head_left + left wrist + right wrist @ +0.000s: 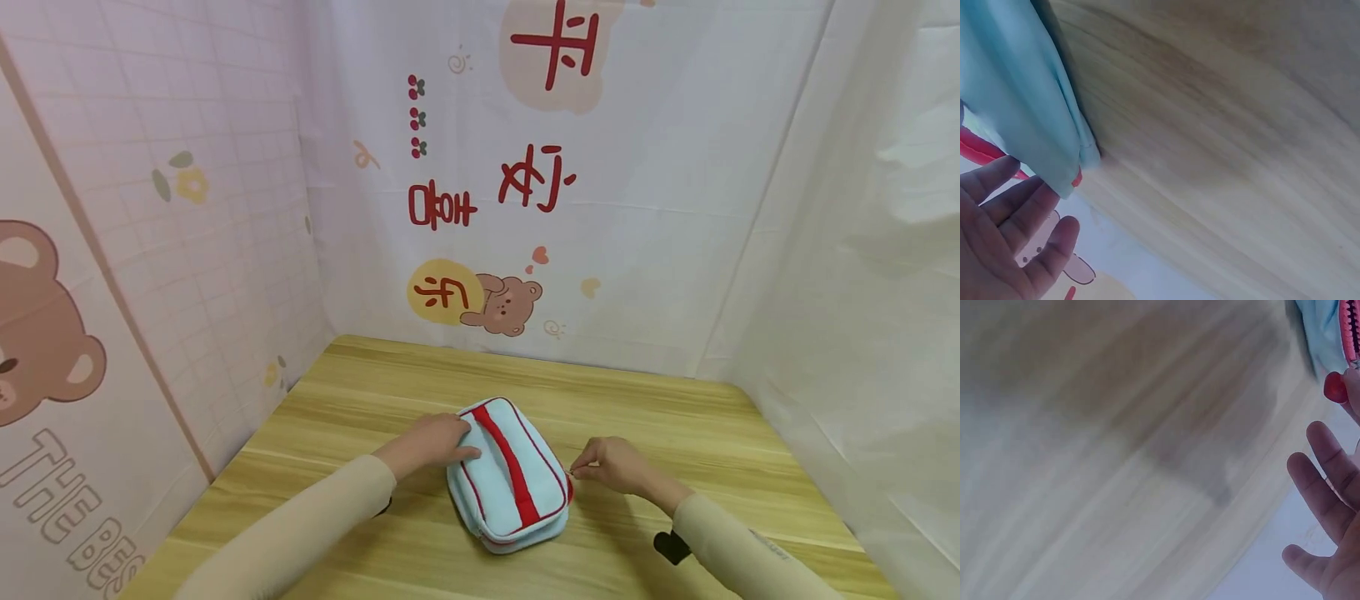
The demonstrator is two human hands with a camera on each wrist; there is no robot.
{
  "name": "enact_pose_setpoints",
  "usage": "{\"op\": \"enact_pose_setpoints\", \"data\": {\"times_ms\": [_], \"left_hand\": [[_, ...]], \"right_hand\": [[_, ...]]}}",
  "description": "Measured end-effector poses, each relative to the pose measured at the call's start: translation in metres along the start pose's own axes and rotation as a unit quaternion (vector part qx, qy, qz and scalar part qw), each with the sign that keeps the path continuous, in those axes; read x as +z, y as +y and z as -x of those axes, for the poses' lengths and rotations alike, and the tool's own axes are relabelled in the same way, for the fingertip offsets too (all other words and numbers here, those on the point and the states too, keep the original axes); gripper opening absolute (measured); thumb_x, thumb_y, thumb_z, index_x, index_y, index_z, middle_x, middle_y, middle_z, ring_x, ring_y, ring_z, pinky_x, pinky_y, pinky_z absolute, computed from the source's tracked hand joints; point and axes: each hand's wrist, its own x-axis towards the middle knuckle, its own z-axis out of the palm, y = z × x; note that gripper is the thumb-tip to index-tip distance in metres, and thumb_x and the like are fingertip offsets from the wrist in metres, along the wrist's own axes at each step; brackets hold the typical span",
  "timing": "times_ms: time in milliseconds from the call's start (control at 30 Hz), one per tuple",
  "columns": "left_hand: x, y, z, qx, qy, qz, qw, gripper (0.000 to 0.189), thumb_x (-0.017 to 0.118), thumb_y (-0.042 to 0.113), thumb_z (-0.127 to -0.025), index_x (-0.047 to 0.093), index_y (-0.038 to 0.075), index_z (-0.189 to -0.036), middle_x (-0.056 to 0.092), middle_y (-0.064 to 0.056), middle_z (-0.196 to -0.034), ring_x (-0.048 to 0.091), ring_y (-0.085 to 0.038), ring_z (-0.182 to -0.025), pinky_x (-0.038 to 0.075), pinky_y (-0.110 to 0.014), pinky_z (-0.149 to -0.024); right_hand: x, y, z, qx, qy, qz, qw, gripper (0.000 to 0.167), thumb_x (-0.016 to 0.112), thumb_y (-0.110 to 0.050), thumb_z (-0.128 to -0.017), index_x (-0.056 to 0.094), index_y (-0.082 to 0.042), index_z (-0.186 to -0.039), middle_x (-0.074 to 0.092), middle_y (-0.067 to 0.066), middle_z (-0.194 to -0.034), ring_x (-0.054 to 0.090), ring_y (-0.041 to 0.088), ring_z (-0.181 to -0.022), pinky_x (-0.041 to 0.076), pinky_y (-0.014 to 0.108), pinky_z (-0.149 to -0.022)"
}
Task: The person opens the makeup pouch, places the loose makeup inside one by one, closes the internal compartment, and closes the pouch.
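Note:
A light blue soft zip bag (493, 467) with red piping and a red strap handle (510, 467) lies on the wooden table. My left hand (442, 442) rests on its left edge, thumb on the top. In the left wrist view the left fingers (1029, 212) are fairly straight and touch the blue fabric (1029, 106). At the bag's right side my right hand (611, 464) pinches the zipper pull. The right wrist view shows the red pull (1335, 387) at the zipper's pink-red teeth (1352, 331), with the other right fingers (1319, 494) spread away from it.
The wooden table (390, 367) has a white printed curtain (637, 208) behind it, with bears and red characters. More pale fabric (862, 333) hangs at the right, and a bear-print sheet (150, 275) at the left.

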Motion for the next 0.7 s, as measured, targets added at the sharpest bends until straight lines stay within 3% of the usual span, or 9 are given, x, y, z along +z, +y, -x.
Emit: {"op": "enact_pose_setpoints", "data": {"times_ms": [133,267,500,633,700], "left_hand": [[-0.002,0.001,0.009,0.027,0.030,-0.028,0.9988,0.036,0.066,0.048,-0.092,0.065,0.012,-0.089,0.060,-0.001,-0.081,0.060,-0.018,-0.077,0.051,-0.035,-0.070],[-0.006,0.006,0.020,0.040,0.047,-0.034,0.9975,0.034,0.070,0.045,-0.091,0.060,0.015,-0.077,0.053,0.003,-0.071,0.052,-0.012,-0.064,0.045,-0.030,-0.058],[-0.013,0.017,0.025,0.052,0.041,0.004,0.9978,0.034,0.077,0.042,-0.085,0.059,0.018,-0.069,0.052,0.010,-0.065,0.046,-0.007,-0.057,0.039,-0.026,-0.050],[-0.012,0.014,0.017,0.051,0.052,0.033,0.9968,0.031,0.081,0.043,-0.080,0.066,0.017,-0.077,0.057,0.009,-0.073,0.048,-0.007,-0.063,0.041,-0.026,-0.053],[-0.012,0.010,0.010,0.066,0.071,0.048,0.9941,0.032,0.083,0.042,-0.079,0.068,0.014,-0.085,0.059,0.005,-0.082,0.051,-0.010,-0.070,0.045,-0.027,-0.060]], "right_hand": [[-0.002,0.011,-0.007,0.022,0.002,0.028,0.9994,0.007,0.076,-0.020,-0.087,0.082,-0.018,-0.089,0.071,-0.010,-0.085,0.063,0.008,-0.080,0.052,0.031,-0.067],[-0.004,0.017,-0.016,0.037,0.004,0.056,0.9977,0.006,0.075,-0.019,-0.088,0.082,-0.020,-0.088,0.071,-0.011,-0.083,0.063,0.009,-0.079,0.052,0.032,-0.066],[-0.005,0.018,-0.028,0.075,0.004,0.068,0.9948,0.006,0.075,-0.020,-0.089,0.081,-0.021,-0.088,0.070,-0.011,-0.083,0.062,0.010,-0.077,0.052,0.033,-0.067],[-0.004,0.017,-0.031,0.087,0.000,0.061,0.9943,0.006,0.075,-0.019,-0.089,0.081,-0.019,-0.089,0.069,-0.010,-0.083,0.063,0.012,-0.078,0.052,0.033,-0.068],[-0.004,0.016,-0.031,0.096,-0.001,0.059,0.9936,0.007,0.075,-0.018,-0.089,0.081,-0.019,-0.090,0.069,-0.009,-0.083,0.063,0.013,-0.079,0.052,0.034,-0.069]]}}
